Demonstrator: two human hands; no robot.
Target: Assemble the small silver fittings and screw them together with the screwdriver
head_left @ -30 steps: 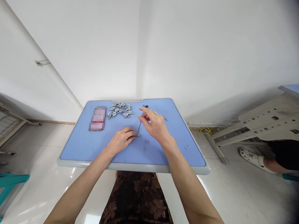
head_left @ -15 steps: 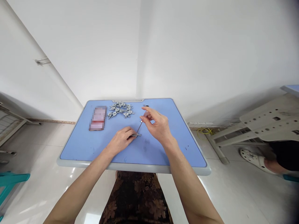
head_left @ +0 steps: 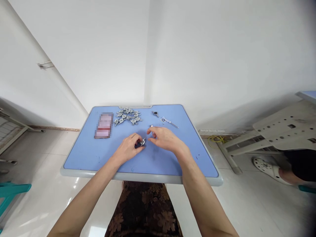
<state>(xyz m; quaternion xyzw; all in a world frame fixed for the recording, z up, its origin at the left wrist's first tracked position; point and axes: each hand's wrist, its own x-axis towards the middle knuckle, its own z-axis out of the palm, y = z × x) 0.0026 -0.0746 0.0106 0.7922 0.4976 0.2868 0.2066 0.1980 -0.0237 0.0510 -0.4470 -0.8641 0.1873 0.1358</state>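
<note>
My left hand (head_left: 127,147) is closed around a small silvery metal part (head_left: 142,142), held just over the tabletop between thumb and fingers. One end of the part sticks out toward my right hand (head_left: 164,137). That hand is close by, its thumb and forefinger apart and the other fingers curled, partly hidden. Just beyond its fingertips is a small shiny metal piece (head_left: 152,125), too small to make out. A thin tool with a clear handle and metal shaft (head_left: 170,122) lies farther right. Behind it sits a metal piece with a dark centre (head_left: 155,113).
Several silvery metal parts (head_left: 127,116) lie in a heap at the back of the blue table (head_left: 98,158). A blurred, pinkish rectangular thing (head_left: 103,125) is at the left. A white wall (head_left: 118,59) rises behind. At far right are another desk and a person's shoe (head_left: 265,166).
My right hand has come down, and the thin shaft no longer stands between my hands. In my left hand the metal part is turned upward. The clear-handled tool has come into view.
</note>
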